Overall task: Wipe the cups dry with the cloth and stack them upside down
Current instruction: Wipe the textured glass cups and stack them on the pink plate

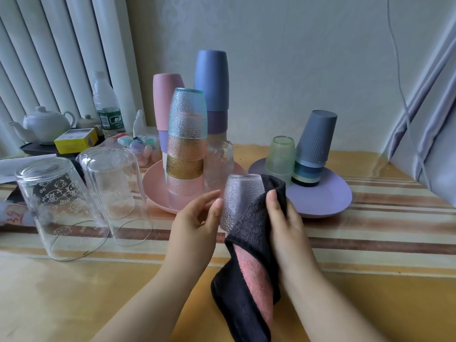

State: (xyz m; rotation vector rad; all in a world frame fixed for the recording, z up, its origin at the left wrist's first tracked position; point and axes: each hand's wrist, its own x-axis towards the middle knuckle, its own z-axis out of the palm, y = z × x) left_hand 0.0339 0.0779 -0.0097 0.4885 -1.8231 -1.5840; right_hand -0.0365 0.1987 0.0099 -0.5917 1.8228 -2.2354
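From your head camera, your left hand (197, 215) sits beside a frosted dimpled cup (240, 201), held upside down just above the bench (74, 292); its fingers (209, 197) are loosely spread, with the thumb tip touching the cup's left wall and the other fingertips just apart from it. Your right hand (283, 218) grips a dark cloth (249, 275) with a pink underside, fingers curled round the fabric and pressing it against the cup's right side, while the rest of the cloth hangs down between your forearms. Just behind the cup, a pink plate (153, 183) carries a stack of textured cups (186, 144), all upside down, with a pink tumbler (164, 104) and a blue tumbler (212, 80) topping taller stacks behind it. To the right, a purple plate (328, 196) holds an upturned green cup (281, 154) and, touching it, a tilted stack of grey cups (314, 144). On the left, two clear glasses (81, 193) stand upside down on the striped bench. Further back on the left are a white teapot (44, 124), a water bottle (106, 107) and a yellow box (76, 140).
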